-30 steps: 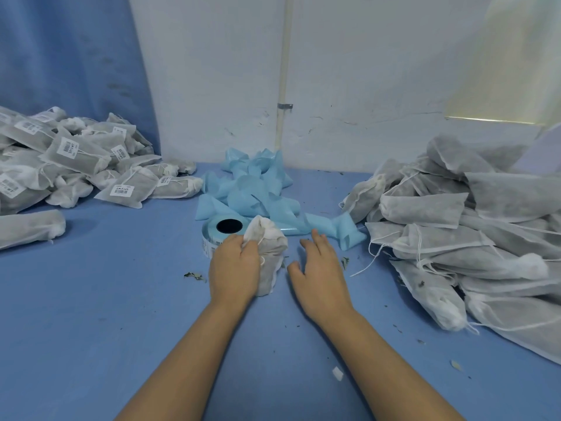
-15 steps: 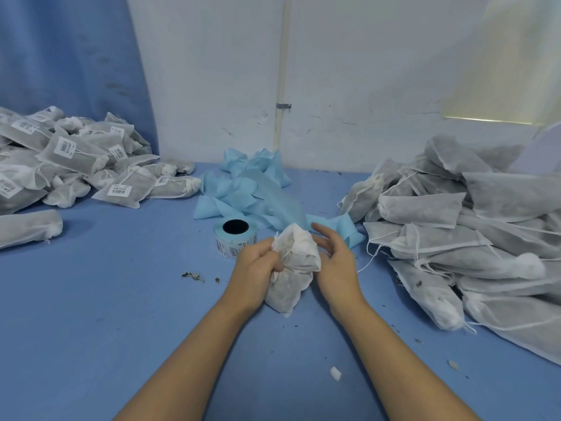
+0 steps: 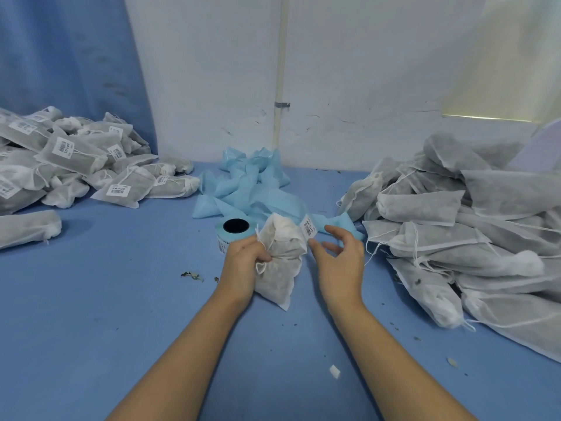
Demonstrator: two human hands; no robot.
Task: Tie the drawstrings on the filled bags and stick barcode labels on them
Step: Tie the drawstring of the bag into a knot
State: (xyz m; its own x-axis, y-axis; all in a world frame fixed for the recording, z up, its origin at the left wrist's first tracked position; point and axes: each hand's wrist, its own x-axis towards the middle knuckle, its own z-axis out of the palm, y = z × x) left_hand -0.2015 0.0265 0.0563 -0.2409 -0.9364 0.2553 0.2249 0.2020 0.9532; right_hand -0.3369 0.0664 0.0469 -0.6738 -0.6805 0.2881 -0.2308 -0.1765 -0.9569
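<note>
one bag — neck bunched inside the left hand.

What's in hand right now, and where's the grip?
The left hand grips the filled bag at its cinched neck; right hand is open, holding nothing.

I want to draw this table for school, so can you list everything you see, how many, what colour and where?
Held bag: one, white, centre.
Label: one, white with barcode, at held bag's top right.
Label roll: one, pale blue, behind left hand.
Labelled bags: many, grey-white, piled far left.
Unlabelled bags: many, grey-white, piled right.
Backing paper: a heap, light blue, behind the roll.
Leaf bits: a few, dark, left of the hands.
Table: one, blue.
Wall: one, white, behind.
Curtain: one, blue, back left.
Left hand: grips held bag's neck.
Right hand: open, right of the bag.
</note>
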